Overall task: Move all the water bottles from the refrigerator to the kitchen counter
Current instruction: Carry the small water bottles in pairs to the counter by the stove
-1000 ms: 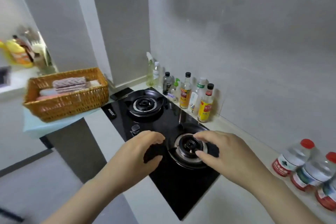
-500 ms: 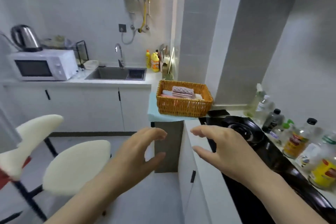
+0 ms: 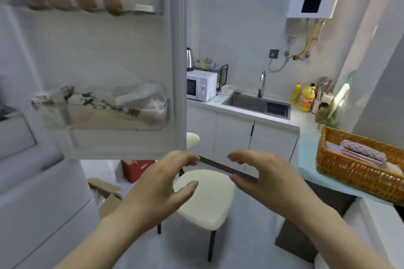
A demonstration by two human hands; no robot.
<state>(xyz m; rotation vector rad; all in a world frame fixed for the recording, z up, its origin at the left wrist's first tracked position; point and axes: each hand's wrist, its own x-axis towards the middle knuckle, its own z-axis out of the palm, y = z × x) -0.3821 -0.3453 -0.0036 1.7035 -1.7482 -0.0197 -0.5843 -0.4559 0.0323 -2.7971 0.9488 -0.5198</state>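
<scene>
Head view, items as I log them.

1. Left hand (image 3: pixel 157 188): raised mid-frame, forearm rising from lower left. Fingers loosely curved above a spread thumb, palm turned inward, holding nothing.
2. Right hand (image 3: pixel 269 179): mirrors it, half-open and holding nothing, with a gap between the two.
3. Refrigerator door (image 3: pixel 109 54): open at left, upright, long edge vertical, white inner face toward me. The clear plastic upper shelf (image 3: pixel 144 10) carries a row of brown eggs (image 3: pixel 87 2). The lower shelf (image 3: pixel 105 120) holds thin bags (image 3: pixel 142 96), blurred. I cannot locate the water bottles here.
4. Stool (image 3: pixel 205 199): cream padded seat, thin dark legs, below the hands.
5. Basket (image 3: pixel 349 172): woven wicker, rectangular, at right, with folded cloths (image 3: pixel 363 152) inside.
6. Tabletop (image 3: pixel 306 119): white, with a steel sink (image 3: pixel 247 102) set in.
</scene>
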